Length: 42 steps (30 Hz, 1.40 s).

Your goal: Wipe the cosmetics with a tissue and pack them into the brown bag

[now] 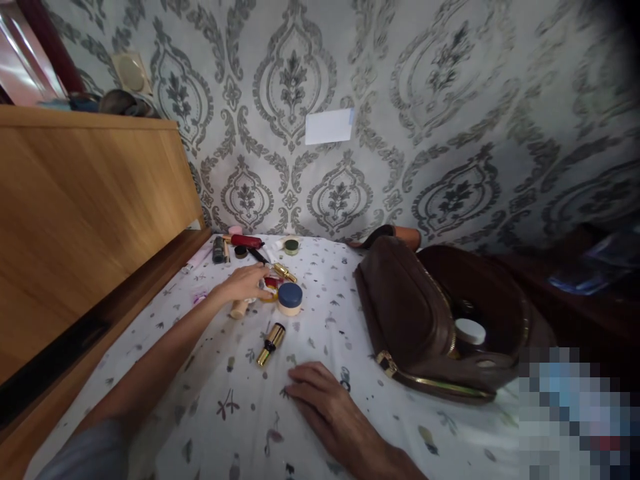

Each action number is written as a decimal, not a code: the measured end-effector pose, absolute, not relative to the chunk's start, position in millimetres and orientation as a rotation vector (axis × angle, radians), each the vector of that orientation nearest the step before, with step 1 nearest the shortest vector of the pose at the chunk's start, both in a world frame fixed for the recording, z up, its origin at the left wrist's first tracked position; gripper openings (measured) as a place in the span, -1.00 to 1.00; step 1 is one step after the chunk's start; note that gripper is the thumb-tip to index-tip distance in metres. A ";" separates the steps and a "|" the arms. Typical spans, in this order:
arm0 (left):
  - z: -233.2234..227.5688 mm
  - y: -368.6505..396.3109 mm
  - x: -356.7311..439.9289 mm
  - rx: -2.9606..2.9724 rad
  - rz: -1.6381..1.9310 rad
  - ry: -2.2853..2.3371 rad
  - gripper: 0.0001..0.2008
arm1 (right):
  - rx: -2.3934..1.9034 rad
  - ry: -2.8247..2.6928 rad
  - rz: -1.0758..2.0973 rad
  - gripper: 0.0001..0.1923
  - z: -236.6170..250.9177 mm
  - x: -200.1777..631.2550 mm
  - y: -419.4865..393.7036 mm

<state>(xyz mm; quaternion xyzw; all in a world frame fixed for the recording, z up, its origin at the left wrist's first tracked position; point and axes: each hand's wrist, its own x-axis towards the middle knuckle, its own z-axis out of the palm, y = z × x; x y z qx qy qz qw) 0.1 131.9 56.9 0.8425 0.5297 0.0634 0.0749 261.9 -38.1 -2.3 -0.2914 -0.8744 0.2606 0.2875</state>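
Observation:
My left hand (245,283) reaches out over a cluster of cosmetics on the white patterned sheet (320,313). Its fingers close around a small round compact with red and gold (271,285). Right beside it stands a jar with a dark blue lid (290,298), and a beige tube (239,309) lies under the hand. A gold and black lipstick (271,345) lies nearer to me. My right hand (325,403) rests flat on the sheet, fingers spread, holding nothing. An open brown bag (425,320) sits to the right, with a white-lidded jar (470,331) inside.
More cosmetics lie by the wall: a red tube (246,241), a dark bottle (218,249), a green-lidded pot (291,247). A wooden headboard (85,213) rises on the left. Patterned wallpaper (450,100) backs the scene. A blurred patch sits at the bottom right.

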 end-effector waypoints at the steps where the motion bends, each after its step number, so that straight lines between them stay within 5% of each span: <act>1: 58.9 132.8 -4.5 2.476 0.199 1.534 -0.55 | -0.779 -2.340 0.700 -0.74 -2.3 261.9 -37.8; 7: 57.5 140.4 -26.0 2.223 0.297 1.337 -0.56 | -0.766 -2.346 0.671 -0.73 -0.6 261.4 -37.3; 14: 41.1 164.9 -37.9 2.210 0.408 1.679 -0.72 | -0.727 -2.302 0.577 -0.72 -1.4 262.6 -38.7; 20: 46.5 216.4 -67.8 2.097 0.518 2.238 -0.71 | -0.761 -2.349 0.598 -0.75 -5.5 263.1 -35.3; 26: 35.6 244.4 -57.3 2.153 0.313 2.288 -0.68 | -0.718 -2.317 0.569 -0.72 -2.0 266.3 -34.3; 35: 39.3 205.5 -57.7 2.271 0.142 2.255 -0.70 | -0.672 -2.286 0.537 -0.72 -7.4 267.9 -33.3; 42: 54.5 142.7 -39.7 2.305 0.453 2.222 -0.71 | -0.714 -2.275 0.598 -0.74 -15.6 265.1 -33.0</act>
